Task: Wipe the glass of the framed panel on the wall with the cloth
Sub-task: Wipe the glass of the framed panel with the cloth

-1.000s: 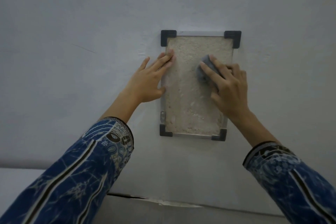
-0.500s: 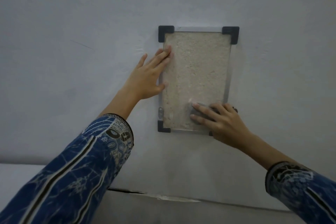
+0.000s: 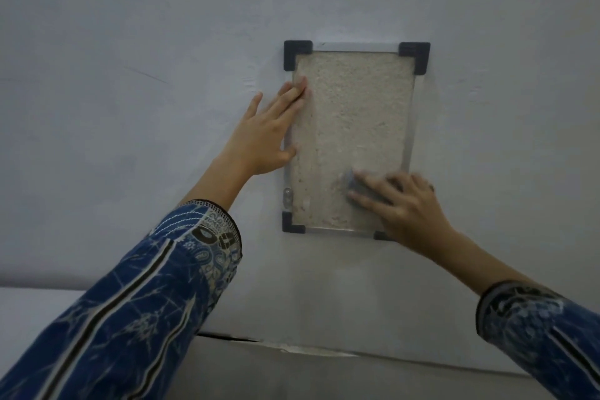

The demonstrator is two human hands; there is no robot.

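1. Framed panel (image 3: 349, 140) on wall (image 3: 130, 140): glass (image 3: 354, 101) over pale rough filling, black corner brackets (image 3: 297, 53). Rigid, smooth, breakable; best braced at the frame edge, not mid-pane.
2. Left hand (image 3: 263, 136): open, flat fingers pressing the panel's 9 o'clock edge.
3. Grey cloth (image 3: 352, 183), at 5 o'clock on the glass: soft, light, apparently wadded (blurred); best kept under flat fingers.
4. Right hand (image 3: 406, 204): fingers extended, pressing cloth to glass.

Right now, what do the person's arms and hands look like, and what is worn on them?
Both are bare, no gloves: left hand, right hand. The left sleeve is long and blue, with a pale crackle print and dark-and-pale stripes running lengthwise; its cuff carries paisley motifs and a pale stitched edge. The right sleeve matches in colour and print.
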